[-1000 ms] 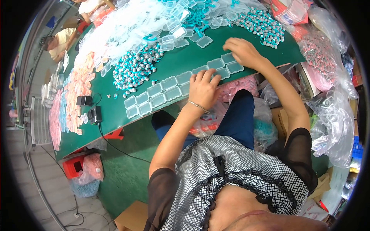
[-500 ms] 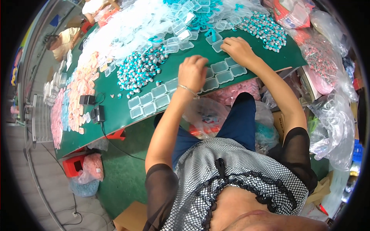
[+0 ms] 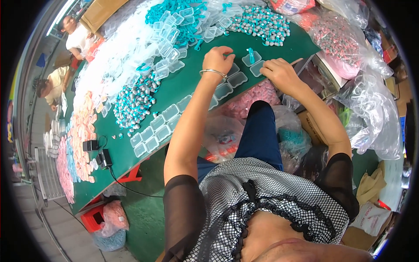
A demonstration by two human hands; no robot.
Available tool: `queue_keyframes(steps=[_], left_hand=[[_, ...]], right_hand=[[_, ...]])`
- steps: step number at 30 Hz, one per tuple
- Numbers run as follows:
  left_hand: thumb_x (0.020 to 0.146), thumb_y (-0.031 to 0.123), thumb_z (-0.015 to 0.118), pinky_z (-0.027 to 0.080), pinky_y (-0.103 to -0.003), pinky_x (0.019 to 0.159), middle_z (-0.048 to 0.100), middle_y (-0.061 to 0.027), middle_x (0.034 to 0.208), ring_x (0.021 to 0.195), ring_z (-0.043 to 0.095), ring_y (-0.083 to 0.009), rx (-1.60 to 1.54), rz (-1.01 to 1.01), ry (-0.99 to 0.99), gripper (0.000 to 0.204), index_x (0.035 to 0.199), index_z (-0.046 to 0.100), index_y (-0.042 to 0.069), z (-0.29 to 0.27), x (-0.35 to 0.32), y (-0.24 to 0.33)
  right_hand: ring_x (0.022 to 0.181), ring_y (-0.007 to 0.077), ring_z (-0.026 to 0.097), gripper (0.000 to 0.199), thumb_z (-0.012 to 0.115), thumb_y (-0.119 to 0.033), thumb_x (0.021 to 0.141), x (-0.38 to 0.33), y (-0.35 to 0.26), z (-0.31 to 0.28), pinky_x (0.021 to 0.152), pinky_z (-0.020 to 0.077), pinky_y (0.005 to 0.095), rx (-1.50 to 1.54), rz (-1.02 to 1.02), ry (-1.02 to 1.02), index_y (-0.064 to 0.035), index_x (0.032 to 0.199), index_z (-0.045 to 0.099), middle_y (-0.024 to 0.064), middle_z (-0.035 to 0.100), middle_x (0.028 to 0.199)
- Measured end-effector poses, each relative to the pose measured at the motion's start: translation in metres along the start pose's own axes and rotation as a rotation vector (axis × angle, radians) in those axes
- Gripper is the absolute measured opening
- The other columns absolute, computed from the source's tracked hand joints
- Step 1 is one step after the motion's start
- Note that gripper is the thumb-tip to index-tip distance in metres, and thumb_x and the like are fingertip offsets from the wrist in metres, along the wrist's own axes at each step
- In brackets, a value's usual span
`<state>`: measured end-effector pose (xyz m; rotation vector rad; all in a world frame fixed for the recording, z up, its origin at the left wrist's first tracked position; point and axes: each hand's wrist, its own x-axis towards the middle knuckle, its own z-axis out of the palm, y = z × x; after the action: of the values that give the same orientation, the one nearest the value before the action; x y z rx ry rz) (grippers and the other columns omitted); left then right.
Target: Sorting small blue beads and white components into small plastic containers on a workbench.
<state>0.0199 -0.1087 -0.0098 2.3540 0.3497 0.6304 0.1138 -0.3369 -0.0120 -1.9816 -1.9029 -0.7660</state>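
Observation:
A row of clear plastic cases (image 3: 169, 112), with two compartments each, lies along the front edge of the green table (image 3: 192, 72). My left hand (image 3: 219, 60) hovers over the row, fingers curled toward the thumb; whatever they may hold is hidden. At the row's right end, my right hand (image 3: 279, 73) grips the near edge of a clear case (image 3: 252, 59) between its fingertips. A small teal strap-like piece (image 3: 251, 55) rests in that case's far compartment.
Grey-and-teal small parts (image 3: 135, 102) are heaped to the left, with another such pile (image 3: 262, 26) at the far right. Teal straps (image 3: 174, 17) and loose clear cases lie at the back. Black adapters (image 3: 103, 158) sit at left. Two people work at far left.
My view has swung to the right. The right hand has brought the clear case with the teal piece nearer, to the row's right end. My left hand has moved farther from me.

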Motion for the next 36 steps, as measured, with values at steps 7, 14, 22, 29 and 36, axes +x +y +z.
queue_keyframes(steps=[7, 14, 22, 29, 36], left_hand=[[0.075, 0.015, 0.070, 0.052, -0.041, 0.075, 0.067, -0.0112, 0.093, 0.086, 0.064, -0.0293, 0.169, -0.037, 0.127, 0.019, 0.093, 0.070, 0.010, -0.041, -0.030, -0.024], [0.068, 0.007, 0.066, 0.048, -0.045, 0.080, 0.060, -0.0095, 0.110, 0.100, 0.056, -0.0319, 0.736, -0.090, 0.271, 0.044, 0.111, 0.063, 0.015, -0.111, -0.056, -0.077], [0.075, 0.013, 0.065, 0.048, -0.047, 0.081, 0.065, -0.0058, 0.102, 0.095, 0.061, -0.0283, 1.061, -0.076, 0.141, 0.022, 0.098, 0.065, 0.015, -0.122, -0.045, -0.110], [0.075, 0.011, 0.063, 0.051, -0.040, 0.064, 0.064, -0.0076, 0.077, 0.077, 0.063, -0.0285, 0.797, 0.216, 0.474, 0.010, 0.084, 0.065, 0.011, -0.147, -0.038, -0.100], [0.074, 0.013, 0.066, 0.052, -0.038, 0.063, 0.068, -0.0102, 0.076, 0.066, 0.065, -0.0294, 0.402, -0.054, 0.575, 0.015, 0.088, 0.069, 0.007, -0.163, -0.050, -0.100]], right_hand=[[0.084, 0.0220, 0.059, 0.016, 0.059, -0.007, 0.073, 0.002, 0.000, 0.016, 0.073, 0.0444, 0.0359, 0.130, -0.027, -0.021, -0.0071, 0.089, 0.060, 0.0050, 0.057, 0.087], [0.084, 0.0248, 0.059, 0.022, 0.064, -0.003, 0.071, 0.018, -0.007, 0.006, 0.072, 0.0446, 0.0383, 0.255, 0.031, 0.014, -0.0064, 0.093, 0.061, 0.0070, 0.057, 0.090], [0.086, 0.0279, 0.060, 0.023, 0.067, -0.006, 0.075, 0.112, -0.041, 0.055, 0.073, 0.0466, 0.0392, 0.364, -0.096, 0.051, -0.0070, 0.096, 0.061, 0.0078, 0.058, 0.091], [0.091, 0.0288, 0.060, 0.016, 0.062, -0.009, 0.076, 0.182, -0.085, 0.138, 0.069, 0.0500, 0.0424, 0.299, 0.028, 0.073, -0.0089, 0.092, 0.062, 0.0077, 0.059, 0.089], [0.087, 0.0303, 0.062, 0.015, 0.060, -0.006, 0.076, 0.181, -0.069, 0.143, 0.068, 0.0509, 0.0426, 0.229, 0.053, -0.061, -0.0083, 0.091, 0.061, 0.0100, 0.061, 0.090]])
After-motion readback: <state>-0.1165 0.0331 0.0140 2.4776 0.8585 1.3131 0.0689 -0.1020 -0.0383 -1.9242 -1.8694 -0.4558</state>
